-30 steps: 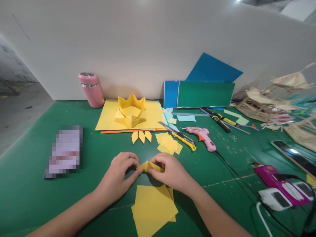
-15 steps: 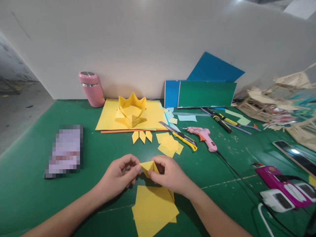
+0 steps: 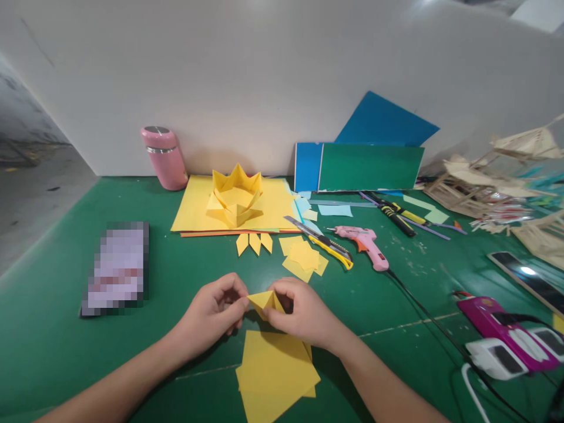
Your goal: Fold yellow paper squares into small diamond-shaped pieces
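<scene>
No legible text, brands, numbers or signs, the flat purple item (image 3: 117, 264) pixelated past reading

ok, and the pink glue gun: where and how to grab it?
Probably by the handle, with the right hand from the near right, once free of the folded paper. The glue gun lies on its side, nozzle left, handle angling to the near right. I'd avoid the nozzle and mind the cord off the handle's end.

The green tabletop (image 3: 48, 264) is free between the person's left hand (image 3: 215, 306) and a pixelated purple rectangular slab (image 3: 118, 267), and beyond to the left edge. A pointed yellow paper crown (image 3: 237, 214) obstructs a low reach for the back edge; a thin black cable (image 3: 413, 296) slants across the right side.
</scene>
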`<state>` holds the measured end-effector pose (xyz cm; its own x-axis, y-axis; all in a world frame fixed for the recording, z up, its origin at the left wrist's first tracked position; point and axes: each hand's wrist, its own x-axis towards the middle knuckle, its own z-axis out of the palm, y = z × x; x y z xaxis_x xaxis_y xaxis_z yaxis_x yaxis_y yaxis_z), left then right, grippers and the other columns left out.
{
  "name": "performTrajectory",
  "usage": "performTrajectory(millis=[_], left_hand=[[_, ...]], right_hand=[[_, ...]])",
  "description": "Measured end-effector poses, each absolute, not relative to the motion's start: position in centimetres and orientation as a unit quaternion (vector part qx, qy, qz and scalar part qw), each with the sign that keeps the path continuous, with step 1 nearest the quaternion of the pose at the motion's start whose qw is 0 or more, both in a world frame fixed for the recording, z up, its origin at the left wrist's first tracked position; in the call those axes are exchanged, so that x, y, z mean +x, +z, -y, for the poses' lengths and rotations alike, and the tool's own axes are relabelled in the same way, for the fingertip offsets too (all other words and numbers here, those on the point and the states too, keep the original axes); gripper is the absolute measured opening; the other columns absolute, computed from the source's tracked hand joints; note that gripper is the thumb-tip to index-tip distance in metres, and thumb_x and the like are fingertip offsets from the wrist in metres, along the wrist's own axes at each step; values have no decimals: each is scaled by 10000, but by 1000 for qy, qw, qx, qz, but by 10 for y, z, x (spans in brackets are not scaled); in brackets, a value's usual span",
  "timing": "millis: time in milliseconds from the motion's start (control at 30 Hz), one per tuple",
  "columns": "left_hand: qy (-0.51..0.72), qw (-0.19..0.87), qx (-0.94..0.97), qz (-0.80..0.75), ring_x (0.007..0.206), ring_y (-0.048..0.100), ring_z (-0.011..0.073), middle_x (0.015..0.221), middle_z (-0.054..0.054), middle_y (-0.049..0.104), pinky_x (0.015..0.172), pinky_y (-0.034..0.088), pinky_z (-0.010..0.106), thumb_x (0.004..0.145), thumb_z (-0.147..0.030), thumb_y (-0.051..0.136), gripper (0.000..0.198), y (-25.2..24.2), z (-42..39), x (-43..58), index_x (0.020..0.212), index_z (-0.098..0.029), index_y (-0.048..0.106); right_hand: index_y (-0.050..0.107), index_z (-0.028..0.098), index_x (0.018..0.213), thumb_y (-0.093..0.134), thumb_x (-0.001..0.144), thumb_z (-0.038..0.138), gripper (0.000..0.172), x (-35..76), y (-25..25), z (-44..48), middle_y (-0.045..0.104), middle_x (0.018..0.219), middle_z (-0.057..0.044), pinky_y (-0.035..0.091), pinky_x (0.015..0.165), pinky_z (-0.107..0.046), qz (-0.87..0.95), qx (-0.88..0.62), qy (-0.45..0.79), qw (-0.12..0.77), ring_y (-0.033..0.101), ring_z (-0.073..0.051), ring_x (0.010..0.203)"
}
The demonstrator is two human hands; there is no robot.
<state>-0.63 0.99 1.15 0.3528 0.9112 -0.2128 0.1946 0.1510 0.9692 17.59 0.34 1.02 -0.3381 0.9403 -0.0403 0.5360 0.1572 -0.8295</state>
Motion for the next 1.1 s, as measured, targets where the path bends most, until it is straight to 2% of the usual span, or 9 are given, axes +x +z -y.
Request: performTrajectory(millis=[200, 433, 900, 1100], left_hand=[[296, 609, 558, -479, 367, 418, 49, 458, -79, 501, 370, 320, 152, 695, -433, 646, 303, 14, -12, -7, 673, -177, 486], [290, 624, 544, -480, 376, 446, 55, 460, -83, 510, 376, 377, 164, 663, -459, 689, 342, 16, -12, -5, 693, -171, 506], [307, 622, 543, -473, 378, 471, 65, 492, -70, 523, 353, 391, 165, 659, -372, 686, 281, 13, -12, -6, 645, -184, 477], [323, 606, 544, -482, 376, 435, 59, 457, -88, 487, 380, 373, 167, 680, -417, 685, 291, 14, -12, -5, 697, -179, 518]], right_hand=[[319, 193, 530, 584, 683, 163, 308, 176, 12, -3, 313, 545, 64, 229, 487, -221, 703, -516, 416, 257, 335, -95, 540], [317, 193, 531, 580, 688, 174, 306, 177, 11, -4, 308, 543, 66, 224, 473, -219, 695, -519, 423, 263, 331, -92, 529], [321, 189, 520, 595, 672, 153, 315, 176, 11, -3, 314, 538, 66, 221, 490, -217, 715, -516, 397, 254, 336, -93, 540], [315, 193, 531, 583, 697, 176, 315, 176, 13, -4, 310, 540, 69, 226, 476, -213, 694, -516, 423, 270, 325, -85, 523]])
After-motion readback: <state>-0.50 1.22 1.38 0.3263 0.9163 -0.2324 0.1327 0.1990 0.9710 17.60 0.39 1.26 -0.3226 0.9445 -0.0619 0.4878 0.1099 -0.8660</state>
